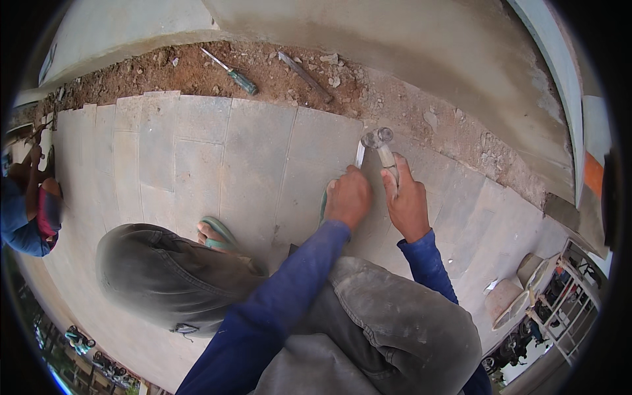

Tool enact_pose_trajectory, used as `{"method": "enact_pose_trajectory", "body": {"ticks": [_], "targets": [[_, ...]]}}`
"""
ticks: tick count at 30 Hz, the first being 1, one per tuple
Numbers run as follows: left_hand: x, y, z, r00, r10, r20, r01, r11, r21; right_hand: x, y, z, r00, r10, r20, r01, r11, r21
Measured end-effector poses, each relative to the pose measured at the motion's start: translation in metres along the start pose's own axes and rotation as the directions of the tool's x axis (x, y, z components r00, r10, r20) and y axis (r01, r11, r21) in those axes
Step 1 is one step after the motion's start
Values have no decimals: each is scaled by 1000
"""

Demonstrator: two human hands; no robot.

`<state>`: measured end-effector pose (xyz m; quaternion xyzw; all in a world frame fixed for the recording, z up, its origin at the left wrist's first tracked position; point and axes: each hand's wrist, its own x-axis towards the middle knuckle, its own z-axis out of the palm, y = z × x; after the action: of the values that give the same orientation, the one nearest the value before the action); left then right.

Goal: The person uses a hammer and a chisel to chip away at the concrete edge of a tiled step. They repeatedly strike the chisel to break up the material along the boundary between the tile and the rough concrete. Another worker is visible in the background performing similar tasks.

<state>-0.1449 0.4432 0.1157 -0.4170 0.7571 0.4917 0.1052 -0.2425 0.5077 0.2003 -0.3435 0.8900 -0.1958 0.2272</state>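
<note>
My left hand (349, 196) is closed on a narrow pale metal chisel (360, 154), held on the grey paving tiles (257, 164) near their broken far edge. My right hand (405, 201), just to its right, grips a hammer's pale handle (387, 157). The metal hammer head (376, 137) is at or just above the chisel's top; I cannot tell if they touch. Past the tiles, a green-handled screwdriver (242, 81) and a rusty metal bar (304, 76) lie on loose reddish soil and rubble (171, 69).
A concrete wall (388, 33) borders the soil strip. Another person in blue (23, 220) crouches at far left. My sandalled foot (219, 234) rests on the tiles. At right are pale buckets (503, 303) and a metal rack (563, 319); motorbikes (79, 339) stand at lower left.
</note>
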Motion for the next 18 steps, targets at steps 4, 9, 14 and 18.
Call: {"method": "enact_pose_trajectory", "body": {"ticks": [4,9,14,18], "targets": [[13,-9,-4,998,58,18,-58,998,3,-5,-8,-7,1000,1,-22,1,997,77],[16,-14,-20,983,101,156,-127,977,169,-4,-18,-11,974,220,-61,-190,929,317],[5,16,-44,990,27,139,-64,961,268,-25,2,-17,924,379,-56,-330,863,383],[42,-3,-75,865,409,289,-486,826,286,-40,39,-9,891,451,45,-405,748,526]]}}
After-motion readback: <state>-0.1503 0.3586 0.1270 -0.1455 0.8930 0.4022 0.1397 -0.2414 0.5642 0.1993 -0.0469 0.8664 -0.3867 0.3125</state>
